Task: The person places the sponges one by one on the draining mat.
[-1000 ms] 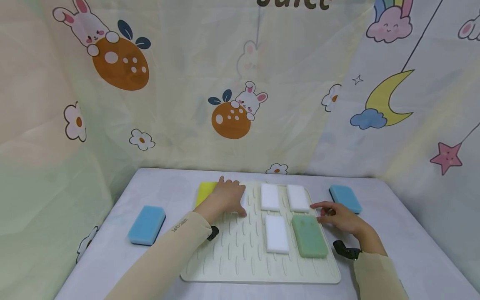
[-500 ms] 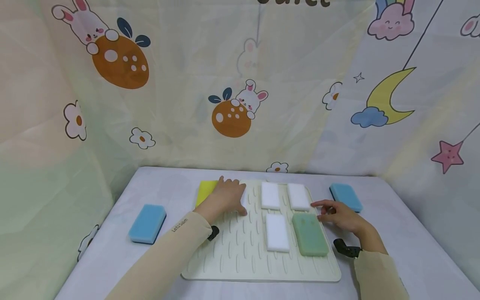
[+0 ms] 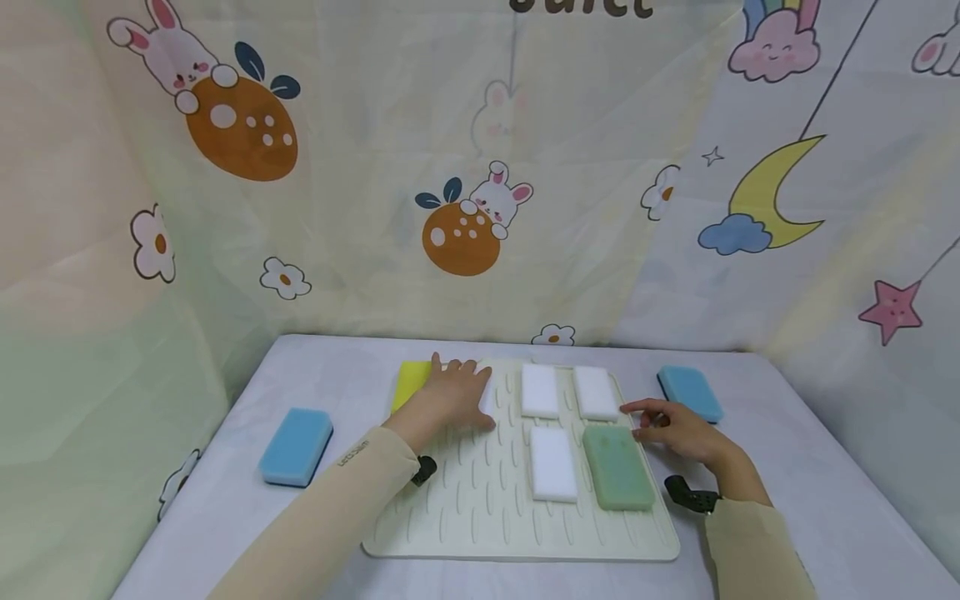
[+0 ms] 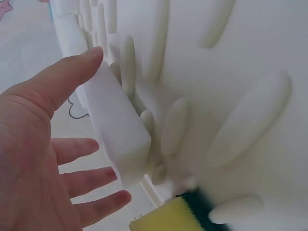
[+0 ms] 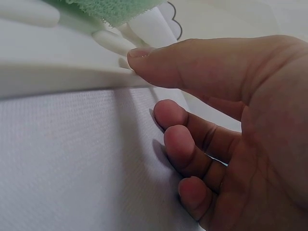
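Observation:
A pale ridged mat lies on the table with several sponges on it. My left hand reaches over its far left part, fingers spread. Below that hand a white sponge sits on the mat, mostly hidden in the head view; the thumb tip lies over it in the left wrist view. Just left is a yellow sponge with a dark green layer. My right hand is at the mat's right edge, thumb tip by the rim, other fingers loosely bent, near a green sponge and a white sponge.
Two more white sponges lie on the mat's middle and far part. Off the mat, one blue sponge rests on the left and another blue sponge on the far right. A printed cloth hangs behind the table.
My left hand's fingers have spread slightly to the left. The right hand and the sponges stay where they were; the head view has shifted a little.

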`<state>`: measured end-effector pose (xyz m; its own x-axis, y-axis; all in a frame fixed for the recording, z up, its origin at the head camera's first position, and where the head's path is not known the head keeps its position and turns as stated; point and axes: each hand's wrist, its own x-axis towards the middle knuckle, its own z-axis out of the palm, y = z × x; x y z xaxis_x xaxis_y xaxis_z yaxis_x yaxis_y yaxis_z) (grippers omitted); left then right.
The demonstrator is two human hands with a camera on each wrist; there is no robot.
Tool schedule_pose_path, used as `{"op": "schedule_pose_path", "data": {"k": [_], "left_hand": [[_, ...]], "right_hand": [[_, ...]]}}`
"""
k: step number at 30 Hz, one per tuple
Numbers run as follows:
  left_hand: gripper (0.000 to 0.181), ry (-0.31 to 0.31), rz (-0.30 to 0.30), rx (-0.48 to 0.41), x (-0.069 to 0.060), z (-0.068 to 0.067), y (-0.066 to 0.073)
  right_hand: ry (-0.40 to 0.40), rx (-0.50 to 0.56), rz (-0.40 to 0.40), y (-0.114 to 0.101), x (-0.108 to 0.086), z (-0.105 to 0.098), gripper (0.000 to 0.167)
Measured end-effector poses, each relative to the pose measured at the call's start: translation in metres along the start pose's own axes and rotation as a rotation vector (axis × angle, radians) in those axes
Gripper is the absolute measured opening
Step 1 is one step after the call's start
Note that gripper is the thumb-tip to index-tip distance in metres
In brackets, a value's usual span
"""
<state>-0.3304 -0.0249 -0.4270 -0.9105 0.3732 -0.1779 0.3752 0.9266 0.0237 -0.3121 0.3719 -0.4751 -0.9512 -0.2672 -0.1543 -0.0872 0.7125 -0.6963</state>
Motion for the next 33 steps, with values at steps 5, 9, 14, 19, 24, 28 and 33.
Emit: {"op": "schedule_pose_path", "data": {"k": [5, 9, 14, 19, 24, 28, 33], "left_hand": [[0.099, -0.004, 0.009, 0.007, -0.001, 0.001, 0.0], [0.1, 0.003, 0.021, 0.01, -0.002, 0.001, -0.001], [0.1, 0.014, 0.044, 0.008, -0.005, -0.003, -0.002], [0.1, 0.026, 0.067, 0.014, -0.012, -0.008, -0.006], [0.101, 0.045, 0.089, 0.001, -0.021, -0.009, -0.015], [0.1, 0.068, 0.104, -0.028, -0.029, -0.009, -0.024], [0.097, 0.118, 0.133, -0.072, -0.042, -0.011, -0.035]], "right_hand": [[-0.004, 0.022, 0.005, -0.001, -0.002, 0.001, 0.049], [-0.004, 0.027, 0.011, -0.002, -0.003, 0.001, 0.049], [0.0, 0.007, 0.016, -0.001, -0.003, 0.001, 0.049], [0.006, -0.015, 0.013, 0.001, -0.002, 0.001, 0.049], [0.006, -0.02, 0.011, 0.001, -0.001, 0.001, 0.049], [0.003, -0.02, 0.005, 0.0, 0.0, 0.001, 0.048], [0.005, -0.021, 0.008, -0.002, 0.0, 0.001, 0.048]]}}
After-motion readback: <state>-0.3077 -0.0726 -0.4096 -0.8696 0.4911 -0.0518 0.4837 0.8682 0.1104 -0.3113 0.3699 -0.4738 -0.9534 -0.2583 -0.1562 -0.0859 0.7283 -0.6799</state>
